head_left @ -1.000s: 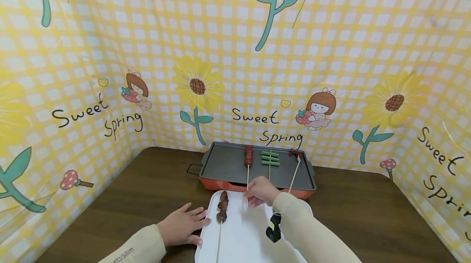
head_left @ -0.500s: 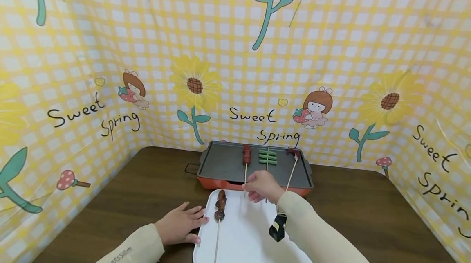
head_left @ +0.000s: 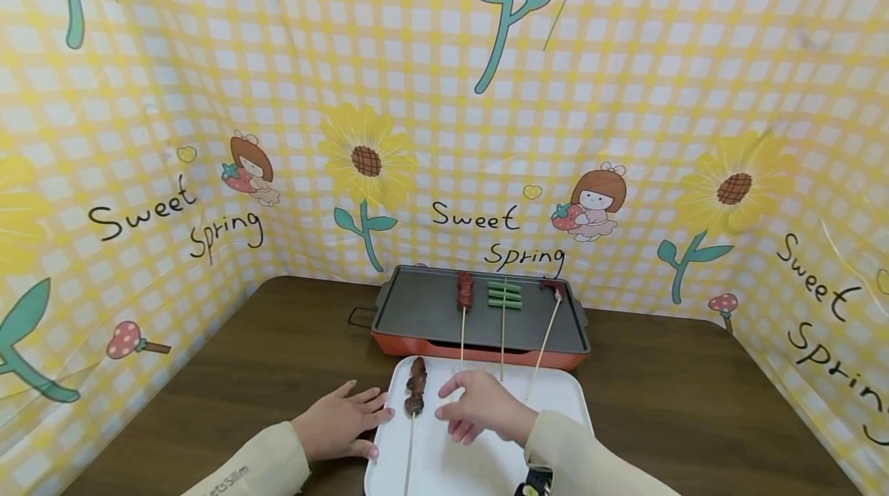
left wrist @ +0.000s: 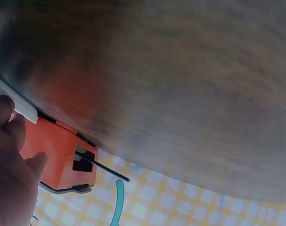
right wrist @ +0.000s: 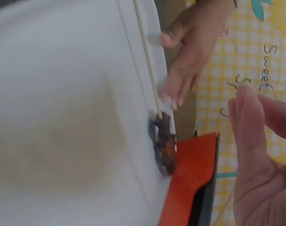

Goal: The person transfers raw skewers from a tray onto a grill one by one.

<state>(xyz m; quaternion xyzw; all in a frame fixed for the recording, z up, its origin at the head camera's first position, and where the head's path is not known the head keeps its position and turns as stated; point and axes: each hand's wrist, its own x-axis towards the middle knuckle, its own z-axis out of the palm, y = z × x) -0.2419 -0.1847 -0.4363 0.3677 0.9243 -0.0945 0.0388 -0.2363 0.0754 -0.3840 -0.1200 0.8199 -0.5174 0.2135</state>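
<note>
My right hand (head_left: 482, 403) hovers over the white tray (head_left: 444, 469), fingers loosely bent and nothing between them. On the tray's left side lies a skewer of browned meat (head_left: 417, 388). At the tray's left rim rests my left hand (head_left: 339, 425), fingers spread and touching the edge. Behind the tray, a skewer of red meat (head_left: 464, 291) lies on the griddle (head_left: 417, 315), its stick pointing toward my right hand. To its right are a skewer of green vegetable pieces (head_left: 505, 295) and one with a dark red piece (head_left: 554, 289). In the right wrist view, the browned meat skewer (right wrist: 166, 146) appears beside my left hand (right wrist: 194, 56).
The orange-sided griddle stands right behind the tray, with a wire handle (head_left: 361, 318) at its left end. Brown tabletop (head_left: 660, 403) extends on both sides. A yellow checked cloth (head_left: 444, 133) hangs around the back and sides.
My right hand has let go of the red meat skewer's stick and drawn back over the tray. The red meat skewer stays on the griddle. My left hand has stayed at the rim.
</note>
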